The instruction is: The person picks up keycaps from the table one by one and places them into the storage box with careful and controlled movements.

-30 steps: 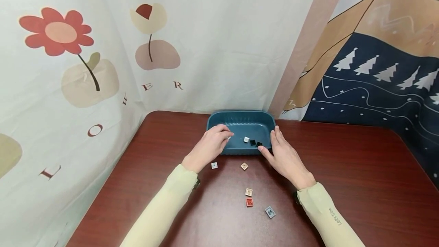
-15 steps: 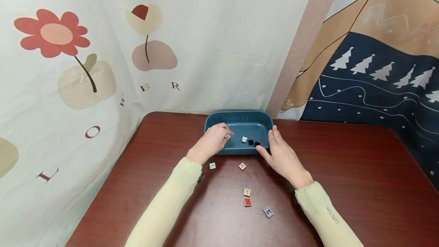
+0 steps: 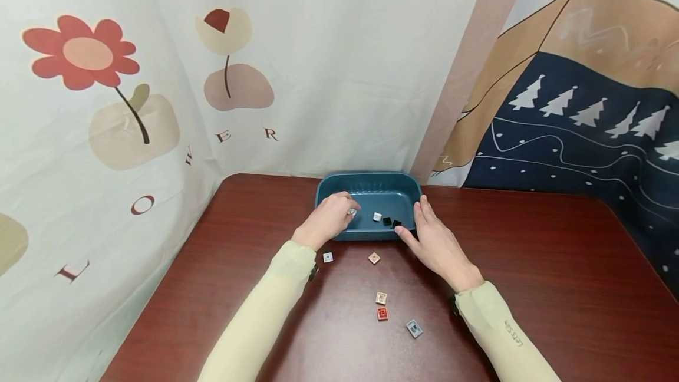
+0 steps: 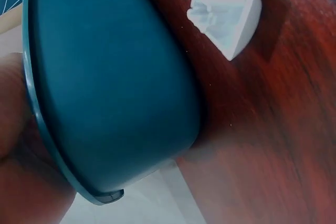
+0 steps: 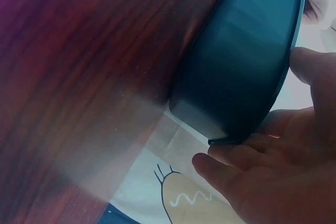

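Observation:
My left hand [image 3: 330,217] reaches over the near left of a blue plastic basin [image 3: 382,234]. Its fingertips pinch a small white keycap [image 3: 352,212], partly hidden by the fingers. Inside the basin lie another white keycap [image 3: 377,217] and two black keycaps [image 3: 386,221]. My right hand [image 3: 439,246] rests against the basin's right side with fairly straight fingers, its thumb at the front rim. The right wrist view shows that thumb touching the rim and the fingers along the outer wall [image 5: 236,66]. A pale keycap [image 4: 226,11] lies hollow side showing beside the basin in the left wrist view.
On the dark red table [image 3: 254,217], in front of the basin, lie a pale keycap [image 3: 328,257], two beige keycaps [image 3: 374,258], a red keycap [image 3: 382,313] and a grey-blue keycap [image 3: 414,328]. A printed curtain [image 3: 329,75] hangs right behind the basin.
The left hand has shifted slightly within the basin, still pinching the white keycap. The right hand stays at the basin's side. The head view has drifted a little.

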{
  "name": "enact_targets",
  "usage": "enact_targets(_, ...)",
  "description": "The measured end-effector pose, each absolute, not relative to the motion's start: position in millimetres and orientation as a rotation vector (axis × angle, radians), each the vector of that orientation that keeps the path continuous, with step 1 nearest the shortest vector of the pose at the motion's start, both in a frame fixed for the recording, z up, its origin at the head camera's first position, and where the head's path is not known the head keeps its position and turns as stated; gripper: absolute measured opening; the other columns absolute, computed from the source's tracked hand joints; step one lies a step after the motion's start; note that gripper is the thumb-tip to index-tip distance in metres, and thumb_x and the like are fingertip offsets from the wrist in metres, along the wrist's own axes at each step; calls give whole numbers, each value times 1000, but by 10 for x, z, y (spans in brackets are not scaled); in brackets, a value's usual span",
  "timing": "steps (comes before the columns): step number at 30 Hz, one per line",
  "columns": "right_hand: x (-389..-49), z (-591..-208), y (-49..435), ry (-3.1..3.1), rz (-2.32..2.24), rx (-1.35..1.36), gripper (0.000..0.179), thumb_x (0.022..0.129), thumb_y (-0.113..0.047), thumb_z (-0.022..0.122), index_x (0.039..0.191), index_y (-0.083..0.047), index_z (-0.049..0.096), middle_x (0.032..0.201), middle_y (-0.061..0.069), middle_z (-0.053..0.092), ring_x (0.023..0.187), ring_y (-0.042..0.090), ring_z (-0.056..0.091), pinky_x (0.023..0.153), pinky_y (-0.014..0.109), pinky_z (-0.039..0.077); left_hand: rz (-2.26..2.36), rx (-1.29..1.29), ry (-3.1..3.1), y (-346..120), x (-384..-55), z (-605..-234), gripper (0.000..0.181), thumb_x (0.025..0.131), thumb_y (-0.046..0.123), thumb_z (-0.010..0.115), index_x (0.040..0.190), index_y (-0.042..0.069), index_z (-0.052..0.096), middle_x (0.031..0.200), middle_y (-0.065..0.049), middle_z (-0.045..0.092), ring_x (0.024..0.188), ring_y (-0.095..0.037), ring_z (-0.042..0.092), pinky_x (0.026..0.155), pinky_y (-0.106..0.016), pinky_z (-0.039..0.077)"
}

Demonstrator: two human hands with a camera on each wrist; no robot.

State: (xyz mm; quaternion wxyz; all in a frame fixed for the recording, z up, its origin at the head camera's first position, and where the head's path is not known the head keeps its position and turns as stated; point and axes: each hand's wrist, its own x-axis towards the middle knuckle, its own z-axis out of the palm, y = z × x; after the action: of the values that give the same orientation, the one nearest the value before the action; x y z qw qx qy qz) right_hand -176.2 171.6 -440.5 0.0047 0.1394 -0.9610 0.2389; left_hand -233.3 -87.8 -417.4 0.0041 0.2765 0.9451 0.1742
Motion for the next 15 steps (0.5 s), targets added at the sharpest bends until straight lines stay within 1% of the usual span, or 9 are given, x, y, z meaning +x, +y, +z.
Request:
enact_targets(5,-1762,-4407,1700,-3007,752,442,86,105,-46,57,157,14,25,168,29,13,154,45,21,116,56,32,520,829,2983,-896,-2307,-4160,34,96,6,74,130,6,73,131,-13,64,117,-26,64,92,-36,57)
enact_targets(8,-1764,-4413,1695,-3006,758,442,86,105,-47,57,157,14,25,168,29,13,154,45,21,116,56,32,528,836,3010,-916,-2286,-4144,36,96,6,74,132,8,72,134,-12,63,121,-27,63,93,-37,57)
enact_targets(11,-1767,-4419,1694,-3001,760,444,86,105,-48,56,156,15,25,168,29,12,153,45,23,116,57,33,512,883,3075,-960,-2253,-4132,33,97,6,72,130,10,73,134,-10,64,120,-26,64,92,-38,57)
enact_targets(15,-1764,-4427,1712,-2995,754,438,87,106,-49,55,156,15,25,168,30,13,153,45,23,116,57,34,502,982,3193,-1068,-2192,-4118,30,97,6,72,126,12,75,126,-6,68,111,-24,67,85,-38,58)
